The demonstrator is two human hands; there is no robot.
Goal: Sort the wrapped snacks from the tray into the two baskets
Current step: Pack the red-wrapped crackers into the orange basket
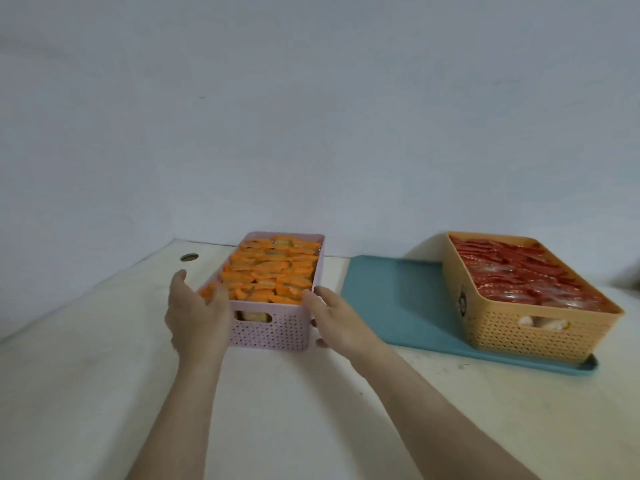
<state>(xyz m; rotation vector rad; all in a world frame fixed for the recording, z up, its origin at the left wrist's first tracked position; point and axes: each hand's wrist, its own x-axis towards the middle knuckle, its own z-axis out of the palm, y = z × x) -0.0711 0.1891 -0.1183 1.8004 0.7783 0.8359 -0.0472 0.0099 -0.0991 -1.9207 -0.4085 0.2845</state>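
A pink basket (277,332) full of orange wrapped snacks (273,271) stands on the white table ahead of me. My left hand (195,310) lies against its near left corner, fingers fairly straight. At the near right corner my right hand (332,317) presses the basket's side with straight fingers. To the right, an orange basket (519,336) filled with red wrapped snacks (519,275) sits on the right part of a teal tray (391,299). The bare part of the tray holds no snacks.
The white table (104,358) meets a plain grey wall at the back. A round cable hole (189,257) lies in the tabletop left of the pink basket. A dark blurred object (628,277) shows at the far right edge.
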